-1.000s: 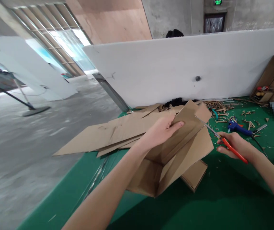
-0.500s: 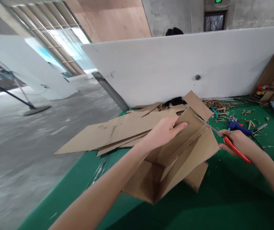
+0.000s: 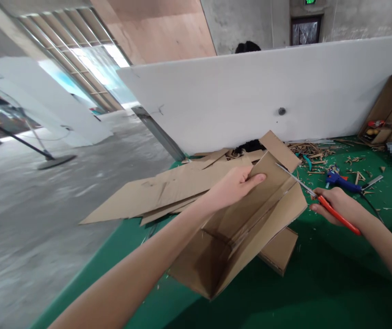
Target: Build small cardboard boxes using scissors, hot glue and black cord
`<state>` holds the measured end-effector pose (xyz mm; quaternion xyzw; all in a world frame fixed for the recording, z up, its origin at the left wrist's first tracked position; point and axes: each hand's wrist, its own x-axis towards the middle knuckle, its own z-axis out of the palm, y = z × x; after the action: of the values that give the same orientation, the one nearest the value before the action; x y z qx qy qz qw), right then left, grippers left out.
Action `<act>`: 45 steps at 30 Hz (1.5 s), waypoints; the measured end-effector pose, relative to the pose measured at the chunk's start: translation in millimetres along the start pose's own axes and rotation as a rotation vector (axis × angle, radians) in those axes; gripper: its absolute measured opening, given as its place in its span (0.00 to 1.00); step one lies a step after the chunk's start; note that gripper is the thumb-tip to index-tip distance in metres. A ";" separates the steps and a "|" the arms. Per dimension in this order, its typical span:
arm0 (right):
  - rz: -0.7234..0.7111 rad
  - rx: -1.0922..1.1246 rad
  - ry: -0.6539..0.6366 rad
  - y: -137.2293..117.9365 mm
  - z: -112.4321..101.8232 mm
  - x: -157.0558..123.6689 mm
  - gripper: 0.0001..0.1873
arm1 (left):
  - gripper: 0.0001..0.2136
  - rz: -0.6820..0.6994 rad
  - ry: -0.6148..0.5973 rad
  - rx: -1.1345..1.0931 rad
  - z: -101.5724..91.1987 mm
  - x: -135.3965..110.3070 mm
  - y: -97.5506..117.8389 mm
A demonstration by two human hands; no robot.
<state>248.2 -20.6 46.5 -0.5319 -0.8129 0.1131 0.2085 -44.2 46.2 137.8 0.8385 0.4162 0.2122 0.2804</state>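
left fingers (image 3: 256,181) pinch carton (image 3: 251,214), right fingers (image 3: 329,194) grip scissors (image 3: 338,214), 1 glue gun (image 3: 343,183) and cardboard scraps (image 3: 309,150) beyond

Brn box (image 3: 246,217), red-hndld scissors (image 3: 335,213), grn tbl (image 3: 326,283)

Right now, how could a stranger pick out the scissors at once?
Over the green table, the left hand grips an open cardboard box. At its upper right, the right hand holds the scissors, their red handles unlike the nearby blue glue gun.

A green sign (image 3: 310,2) above the door (image 3: 305,31) reads "EXIT"; its top is cut off.
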 end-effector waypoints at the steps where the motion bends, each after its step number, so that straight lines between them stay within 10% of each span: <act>1: 0.002 -0.005 -0.001 -0.6 0.2 -0.1 0.23 | 0.14 -0.011 0.008 0.019 -0.4 0.5 0.4; 45: 0.064 0.072 0.064 -0.4 22.5 2.9 0.07 | 0.20 -0.046 -0.035 0.210 7.6 -0.1 23.4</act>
<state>236.5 -17.2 27.2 -0.5531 -0.7838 0.1319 0.2499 -26.2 32.3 147.2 0.8571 0.4502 0.1462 0.2032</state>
